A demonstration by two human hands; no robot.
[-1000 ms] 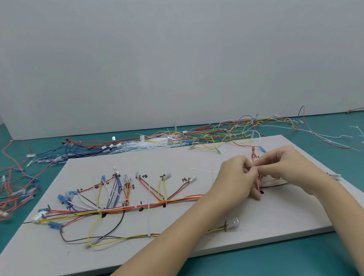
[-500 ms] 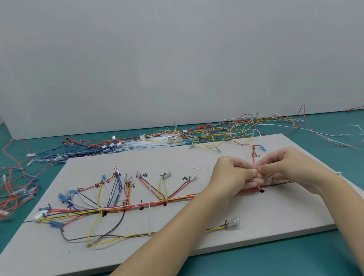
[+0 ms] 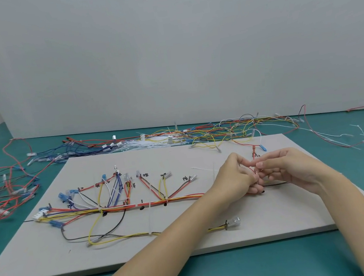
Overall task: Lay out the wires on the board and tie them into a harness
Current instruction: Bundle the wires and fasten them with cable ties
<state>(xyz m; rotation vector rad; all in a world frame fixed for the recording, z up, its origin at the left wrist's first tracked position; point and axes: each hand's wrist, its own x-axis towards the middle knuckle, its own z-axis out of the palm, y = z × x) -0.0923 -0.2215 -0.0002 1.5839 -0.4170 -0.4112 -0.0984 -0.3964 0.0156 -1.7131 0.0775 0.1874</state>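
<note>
Both hands meet over the board's (image 3: 269, 226) right half. The left hand (image 3: 234, 177) pinches a red wire (image 3: 252, 151) against the trunk bundle (image 3: 139, 205), fingers curled on it. The right hand (image 3: 289, 167) has loosened since a second ago: its fingers now extend and only the tips touch the wire, though whether they grip is unclear. That suggests this branch is being positioned for tying. A loose white tie (image 3: 203, 169) lies just left of the hands; spare wires (image 3: 199, 133) sprawl beyond the board's far edge.
</note>
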